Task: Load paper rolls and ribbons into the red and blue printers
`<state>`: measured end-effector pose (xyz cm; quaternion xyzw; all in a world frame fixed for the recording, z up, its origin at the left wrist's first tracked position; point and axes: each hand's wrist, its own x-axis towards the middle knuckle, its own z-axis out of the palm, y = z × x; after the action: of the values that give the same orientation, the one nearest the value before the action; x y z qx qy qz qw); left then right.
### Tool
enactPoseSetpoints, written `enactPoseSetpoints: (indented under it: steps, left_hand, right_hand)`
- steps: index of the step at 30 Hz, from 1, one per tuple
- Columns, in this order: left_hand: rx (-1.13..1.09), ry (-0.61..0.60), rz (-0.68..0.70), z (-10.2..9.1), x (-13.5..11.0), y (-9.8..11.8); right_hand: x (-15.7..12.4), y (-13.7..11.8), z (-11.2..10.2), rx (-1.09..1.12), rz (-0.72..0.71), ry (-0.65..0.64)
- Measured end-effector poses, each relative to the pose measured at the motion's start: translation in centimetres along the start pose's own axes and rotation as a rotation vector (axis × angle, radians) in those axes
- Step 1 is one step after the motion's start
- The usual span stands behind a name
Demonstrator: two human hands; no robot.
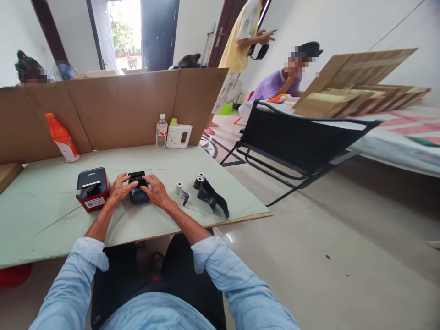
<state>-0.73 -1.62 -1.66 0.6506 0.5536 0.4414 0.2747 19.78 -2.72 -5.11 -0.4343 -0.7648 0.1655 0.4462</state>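
Bracing, presumably: small machine is grasped from both sides by fingers of left hand and right hand.

We can read no text. The white label on the red-and-black device is too small for us.

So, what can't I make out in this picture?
Head view throughout:
Small dark device: partly covered by the left hand and right hand.
Label on the box: print too small.
Jug: print too small.
Red thing under the table: cut off by the left edge.
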Motion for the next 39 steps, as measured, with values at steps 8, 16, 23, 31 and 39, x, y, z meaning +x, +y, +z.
enactPoseSetpoints:
  steps: [8,16,23,31,39]
  left_hand:
    - [0.018,0.015,-0.033,0.0,0.7,0.6]
    - [0.032,0.028,-0.025,0.0,0.2,0.7]
    - [0.089,0.024,0.070,0.3,1.1,0.1]
    - [0.182,-0.001,0.125,0.3,2.6,-1.1]
    - [0.221,-0.019,0.259,0.5,2.2,-1.7]
  right_hand:
    - [1.3,0.0,0.6,0.021,0.090,0.029]
    - [1.3,-0.4,0.3,0.136,0.153,0.016]
    - [1.6,-1.0,0.1,0.110,0.164,-0.011]
    - [1.9,-0.7,0.3,0.121,0.177,0.004]
    - [2.8,-0.5,0.8,0.100,0.170,0.012]
